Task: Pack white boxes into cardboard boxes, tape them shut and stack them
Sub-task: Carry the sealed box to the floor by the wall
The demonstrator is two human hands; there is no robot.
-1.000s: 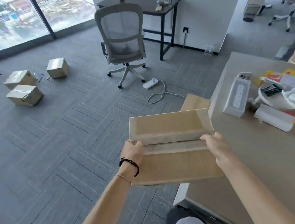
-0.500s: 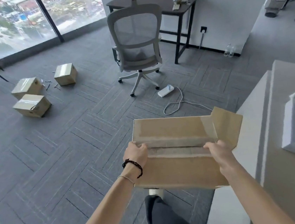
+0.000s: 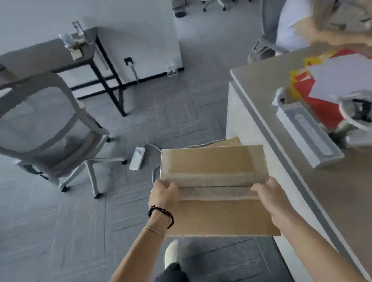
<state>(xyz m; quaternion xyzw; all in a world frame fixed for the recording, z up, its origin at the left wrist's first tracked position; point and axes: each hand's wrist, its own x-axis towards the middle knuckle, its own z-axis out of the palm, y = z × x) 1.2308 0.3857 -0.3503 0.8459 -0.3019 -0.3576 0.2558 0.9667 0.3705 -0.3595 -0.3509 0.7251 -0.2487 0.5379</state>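
i hold the flat brown cardboard box (image 3: 216, 188), flaps closed, contents hidden, long axis left to right, over the floor beside the beige surface (image 3: 360, 190). left grip (image 3: 163, 195) and right grip (image 3: 269, 197) clamp its ends.

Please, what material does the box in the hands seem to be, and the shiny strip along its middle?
The box looks like plain brown cardboard, matte, with folded flaps meeting at a seam. The strip over that seam is probably clear plastic packing tape: it is glossy and the brown shows through.

open carpet (image 3: 52, 237) left, table (image 3: 361, 202) right, chair (image 3: 40, 134) ahead-left
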